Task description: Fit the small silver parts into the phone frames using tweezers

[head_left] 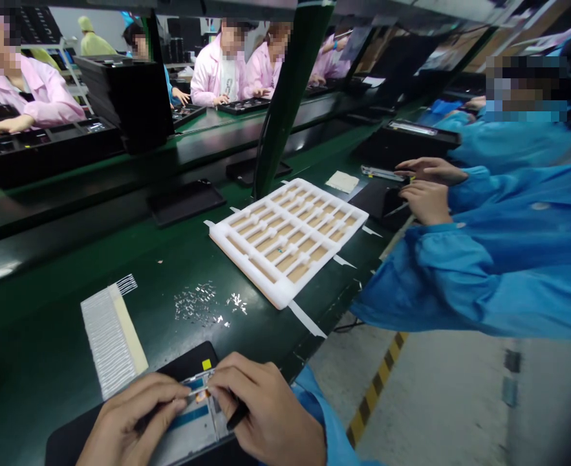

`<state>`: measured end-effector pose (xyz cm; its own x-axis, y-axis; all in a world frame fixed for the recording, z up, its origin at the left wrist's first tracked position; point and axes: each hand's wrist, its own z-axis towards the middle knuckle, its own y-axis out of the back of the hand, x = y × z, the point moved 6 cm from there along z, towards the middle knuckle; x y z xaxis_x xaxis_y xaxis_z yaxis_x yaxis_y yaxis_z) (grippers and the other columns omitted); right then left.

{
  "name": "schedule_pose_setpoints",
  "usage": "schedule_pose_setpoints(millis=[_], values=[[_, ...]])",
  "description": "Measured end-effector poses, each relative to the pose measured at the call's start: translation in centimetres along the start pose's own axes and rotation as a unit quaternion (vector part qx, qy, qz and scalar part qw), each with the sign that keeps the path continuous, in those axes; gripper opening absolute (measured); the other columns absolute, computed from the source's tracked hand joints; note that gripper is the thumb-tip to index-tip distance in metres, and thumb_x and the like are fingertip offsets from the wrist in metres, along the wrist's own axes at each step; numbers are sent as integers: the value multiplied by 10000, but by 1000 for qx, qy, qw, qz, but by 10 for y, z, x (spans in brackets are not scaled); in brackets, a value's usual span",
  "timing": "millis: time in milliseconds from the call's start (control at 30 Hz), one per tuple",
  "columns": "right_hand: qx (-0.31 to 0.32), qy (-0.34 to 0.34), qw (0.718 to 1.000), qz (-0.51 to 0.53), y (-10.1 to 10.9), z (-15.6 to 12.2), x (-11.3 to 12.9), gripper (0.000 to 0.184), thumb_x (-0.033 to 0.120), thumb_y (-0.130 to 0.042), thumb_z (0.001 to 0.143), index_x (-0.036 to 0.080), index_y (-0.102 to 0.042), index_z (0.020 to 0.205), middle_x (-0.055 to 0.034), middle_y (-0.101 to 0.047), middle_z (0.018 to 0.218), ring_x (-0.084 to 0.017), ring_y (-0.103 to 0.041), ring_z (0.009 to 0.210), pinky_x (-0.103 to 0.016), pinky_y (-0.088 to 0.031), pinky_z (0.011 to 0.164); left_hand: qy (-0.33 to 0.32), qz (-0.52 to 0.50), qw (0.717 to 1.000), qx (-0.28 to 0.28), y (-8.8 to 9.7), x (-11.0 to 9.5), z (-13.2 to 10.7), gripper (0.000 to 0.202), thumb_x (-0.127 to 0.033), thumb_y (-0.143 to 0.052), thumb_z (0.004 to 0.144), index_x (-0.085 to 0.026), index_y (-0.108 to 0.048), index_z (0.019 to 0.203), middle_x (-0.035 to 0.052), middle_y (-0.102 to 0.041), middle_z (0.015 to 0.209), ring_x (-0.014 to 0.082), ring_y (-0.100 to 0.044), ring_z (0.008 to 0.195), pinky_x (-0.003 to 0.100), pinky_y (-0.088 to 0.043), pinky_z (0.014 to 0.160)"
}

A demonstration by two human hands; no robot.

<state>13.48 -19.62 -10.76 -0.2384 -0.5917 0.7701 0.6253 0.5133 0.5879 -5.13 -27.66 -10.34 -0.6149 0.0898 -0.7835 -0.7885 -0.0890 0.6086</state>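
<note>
Device first: flat silver-grey panel (185, 437), two blue bands, small copper-orange patch near the top. It lies on a black mat (171, 364) with a yellow square, 7 o'clock from the foam tray (246, 262). Left hand (137, 411), right hand (266, 398) on it: from where I stand, both have thumb and fingers nearly closed, pinching a narrow silver strip (198, 391) at its top end. Black object (238, 415) under the right palm, can't tell what.

Foam tray, white, at 1 o'clock from the panel: rows of slots, tan base showing, tiny greenish bit in one. Black tray (187, 201) at 12, far. Stacked black trays (125, 103) past 11, contents unreadable. Loose metal bits (195, 304) at 12 on the green desk (169, 265).
</note>
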Motion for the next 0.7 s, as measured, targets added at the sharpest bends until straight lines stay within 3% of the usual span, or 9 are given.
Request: schedule_pose_setpoints(millis=[133, 467, 700], values=[[-29, -3, 1000, 13, 4, 0, -1, 159, 170, -568, 1078, 224, -717, 1058, -9, -779, 996, -151, -760, 860, -279, -437, 696, 17, 20, 999, -25, 4, 6, -2, 118, -371, -762, 981, -310, -769, 1082, -31, -804, 935, 107, -779, 762, 116, -607, 707], [-34, 18, 999, 38, 13, 0, -3, 174, 189, -652, 1047, 207, -747, 1192, -38, -781, 1081, -149, -750, 835, -252, -529, 728, -5, 40, 999, -30, 3, 2, -1, 74, -370, -726, 1010, -302, -754, 1017, -34, -791, 931, 105, -776, 796, 116, -595, 740], [-37, 40, 998, 31, 10, 1, 0, 129, 174, -614, 1088, 209, -738, 1101, -24, -771, 1002, -143, -756, 847, -242, -509, 695, -8, 37, 999, -24, 4, 1, -4, 77, -361, -737, 1005, -292, -759, 1032, -17, -798, 950, 118, -786, 825, 132, -606, 762]])
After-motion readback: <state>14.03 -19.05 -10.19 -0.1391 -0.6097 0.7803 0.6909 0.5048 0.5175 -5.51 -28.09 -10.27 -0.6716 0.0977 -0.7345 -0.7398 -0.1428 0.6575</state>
